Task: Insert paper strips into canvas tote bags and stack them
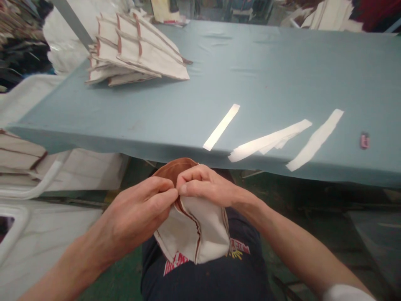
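A cream fabric piece [209, 230] with a brown lining and a brown seam down its middle hangs over my lap, just in front of the table edge. My left hand [140, 209] pinches its upper rim from the left. Close beside it, my right hand [203, 184] pinches the same rim, and the fingertips of both hands nearly meet at the top of the seam. Behind my fingers the brown inside of the piece shows as a curved opening. Part of the rim is hidden under my fingers.
On the blue-green table [282, 75] lie several white strips [316, 140] near the front edge and a small pink object [364, 141] to the right. A stack of cream and brown fabric pieces [147, 50] sits at the back left. White bins [90, 167] stand at left.
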{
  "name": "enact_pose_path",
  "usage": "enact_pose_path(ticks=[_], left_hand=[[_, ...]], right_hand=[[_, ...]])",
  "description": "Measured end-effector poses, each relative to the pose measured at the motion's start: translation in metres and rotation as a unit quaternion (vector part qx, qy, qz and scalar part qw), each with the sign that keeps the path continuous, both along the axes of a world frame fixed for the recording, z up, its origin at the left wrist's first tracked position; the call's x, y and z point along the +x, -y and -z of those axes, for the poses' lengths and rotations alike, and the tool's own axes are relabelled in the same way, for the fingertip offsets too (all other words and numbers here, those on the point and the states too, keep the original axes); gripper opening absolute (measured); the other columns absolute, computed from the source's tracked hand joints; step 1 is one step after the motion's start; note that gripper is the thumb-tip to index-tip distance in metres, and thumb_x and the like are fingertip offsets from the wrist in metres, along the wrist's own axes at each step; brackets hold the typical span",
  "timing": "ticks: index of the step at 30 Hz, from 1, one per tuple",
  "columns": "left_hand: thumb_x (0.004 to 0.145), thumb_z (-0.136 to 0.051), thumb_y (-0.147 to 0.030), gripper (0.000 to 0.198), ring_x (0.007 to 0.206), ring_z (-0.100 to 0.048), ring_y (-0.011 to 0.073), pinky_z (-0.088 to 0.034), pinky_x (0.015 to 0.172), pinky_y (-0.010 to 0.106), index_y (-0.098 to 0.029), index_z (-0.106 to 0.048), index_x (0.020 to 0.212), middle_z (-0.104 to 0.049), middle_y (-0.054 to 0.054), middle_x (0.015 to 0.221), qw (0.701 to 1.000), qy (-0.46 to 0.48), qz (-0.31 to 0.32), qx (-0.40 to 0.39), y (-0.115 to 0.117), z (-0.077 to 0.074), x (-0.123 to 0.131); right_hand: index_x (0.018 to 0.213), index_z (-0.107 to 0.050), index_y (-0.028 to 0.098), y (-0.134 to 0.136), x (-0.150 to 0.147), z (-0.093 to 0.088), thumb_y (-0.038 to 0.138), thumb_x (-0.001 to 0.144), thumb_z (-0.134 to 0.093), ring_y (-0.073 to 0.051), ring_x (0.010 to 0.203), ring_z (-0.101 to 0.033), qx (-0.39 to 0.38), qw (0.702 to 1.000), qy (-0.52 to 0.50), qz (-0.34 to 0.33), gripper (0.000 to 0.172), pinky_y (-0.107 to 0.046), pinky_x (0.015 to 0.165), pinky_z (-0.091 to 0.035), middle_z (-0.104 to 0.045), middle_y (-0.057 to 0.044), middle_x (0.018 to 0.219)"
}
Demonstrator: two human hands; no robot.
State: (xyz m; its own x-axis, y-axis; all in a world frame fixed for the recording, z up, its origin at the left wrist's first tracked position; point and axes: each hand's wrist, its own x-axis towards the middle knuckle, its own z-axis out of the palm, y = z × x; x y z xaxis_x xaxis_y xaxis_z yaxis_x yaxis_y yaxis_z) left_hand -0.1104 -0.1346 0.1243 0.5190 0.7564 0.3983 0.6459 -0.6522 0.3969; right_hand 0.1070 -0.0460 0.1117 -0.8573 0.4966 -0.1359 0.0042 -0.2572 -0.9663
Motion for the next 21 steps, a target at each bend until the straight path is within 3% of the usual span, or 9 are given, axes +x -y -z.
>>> enact_pose_path(ticks=[3, 6, 10, 12, 16, 21], left_hand=[[0.097, -0.056, -0.002, 0.031, 0.085, -0.073, 0.0124, -0.057, 0.079, 0.021, -0.027, -0.062, 0.115, -0.074, -0.002, 0.099, 0.997, 0.045, -0.043, -0.035, 0.004, -0.002, 0.004], [0.092, -0.056, -0.009, 0.021, 0.072, -0.066, 0.0122, -0.052, 0.069, 0.022, -0.025, -0.063, 0.105, -0.07, -0.004, 0.087, 0.986, 0.071, -0.108, -0.102, 0.007, -0.009, 0.003], [0.096, -0.054, -0.022, 0.015, 0.075, -0.066, 0.0158, -0.051, 0.069, 0.025, -0.022, -0.069, 0.096, -0.073, -0.002, 0.086, 0.968, 0.077, -0.104, -0.214, 0.005, -0.02, -0.004], [0.104, -0.049, -0.031, 0.027, 0.07, -0.063, 0.0155, -0.047, 0.064, 0.025, -0.021, -0.068, 0.088, -0.071, -0.001, 0.08, 0.956, 0.085, -0.084, -0.267, 0.001, -0.024, -0.009], [0.11, -0.045, -0.037, 0.041, 0.059, -0.051, 0.0129, -0.04, 0.056, 0.023, -0.021, -0.06, 0.074, -0.056, -0.004, 0.065, 0.946, 0.087, -0.037, -0.309, -0.007, -0.026, -0.016], [0.108, -0.053, -0.024, 0.034, 0.068, -0.06, 0.0121, -0.043, 0.066, 0.022, -0.02, -0.063, 0.077, -0.068, -0.003, 0.072, 0.96, 0.073, -0.031, -0.267, -0.006, -0.03, -0.013]], right_hand=[[0.071, -0.063, 0.018, 0.006, -0.005, 0.0, 0.026, 0.081, -0.06, -0.009, 0.06, -0.05, 0.048, 0.999, -0.015, 0.013, 0.013, -0.021, 0.054, -0.038, -0.062, 0.003, 0.067], [0.071, -0.065, 0.018, 0.012, -0.009, -0.003, 0.016, 0.08, -0.058, -0.009, 0.062, -0.055, 0.19, 0.98, -0.028, 0.052, 0.011, -0.021, 0.057, -0.038, -0.068, 0.003, 0.07], [0.072, -0.064, 0.018, 0.018, -0.011, -0.008, 0.015, 0.081, -0.056, -0.009, 0.054, -0.051, 0.428, 0.894, 0.015, 0.131, 0.013, -0.024, 0.056, -0.032, -0.064, 0.004, 0.061], [0.071, -0.064, 0.019, 0.021, -0.01, -0.007, 0.016, 0.083, -0.054, -0.009, 0.053, -0.053, 0.501, 0.852, 0.031, 0.148, 0.016, -0.025, 0.057, -0.033, -0.064, 0.004, 0.06], [0.076, -0.068, 0.018, 0.022, -0.007, -0.003, 0.015, 0.087, -0.053, -0.01, 0.056, -0.059, 0.55, 0.822, 0.039, 0.141, 0.019, -0.025, 0.059, -0.037, -0.07, 0.002, 0.063], [0.077, -0.069, 0.019, 0.021, -0.008, -0.013, 0.013, 0.091, -0.055, -0.012, 0.055, -0.061, 0.588, 0.8, 0.041, 0.116, 0.021, -0.027, 0.056, -0.038, -0.07, 0.001, 0.063]])
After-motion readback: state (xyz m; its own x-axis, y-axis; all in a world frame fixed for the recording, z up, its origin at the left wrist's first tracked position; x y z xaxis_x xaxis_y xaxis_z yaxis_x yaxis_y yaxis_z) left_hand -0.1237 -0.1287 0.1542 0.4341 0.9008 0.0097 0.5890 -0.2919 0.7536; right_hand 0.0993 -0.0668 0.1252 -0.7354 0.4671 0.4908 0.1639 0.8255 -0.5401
